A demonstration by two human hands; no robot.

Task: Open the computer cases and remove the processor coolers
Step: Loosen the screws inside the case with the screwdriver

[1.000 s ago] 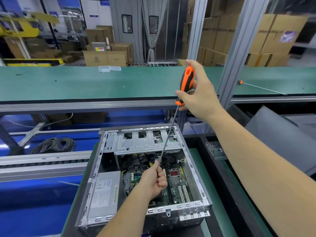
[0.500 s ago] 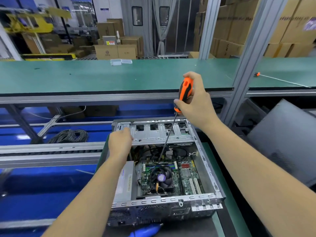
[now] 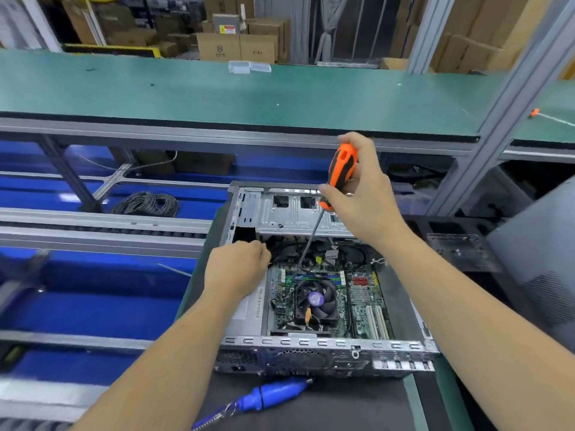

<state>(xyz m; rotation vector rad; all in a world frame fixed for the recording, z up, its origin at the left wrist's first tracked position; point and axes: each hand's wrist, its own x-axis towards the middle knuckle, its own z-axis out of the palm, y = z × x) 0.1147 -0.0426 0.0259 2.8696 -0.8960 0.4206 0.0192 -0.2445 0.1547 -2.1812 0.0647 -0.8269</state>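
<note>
The open computer case (image 3: 323, 275) lies on the bench (image 3: 311, 405), its cooler fan (image 3: 316, 301) still mounted inside. The right hand (image 3: 365, 194) grips an orange screwdriver (image 3: 340, 169) above the case, shaft angled down toward the fan. The left hand (image 3: 236, 269), fingers curled, rests at the case's left edge; whether it holds anything is unclear.

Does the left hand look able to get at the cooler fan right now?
Probably yes. The left hand rests beside the open case, and nothing covers the cooler fan; only the screwdriver shaft slants down nearby.

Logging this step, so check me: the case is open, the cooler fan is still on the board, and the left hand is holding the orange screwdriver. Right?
Not quite. The head view shows the right hand holding the orange screwdriver; the left hand rests at the case edge. The case is open and the cooler fan is still on the board.
</note>
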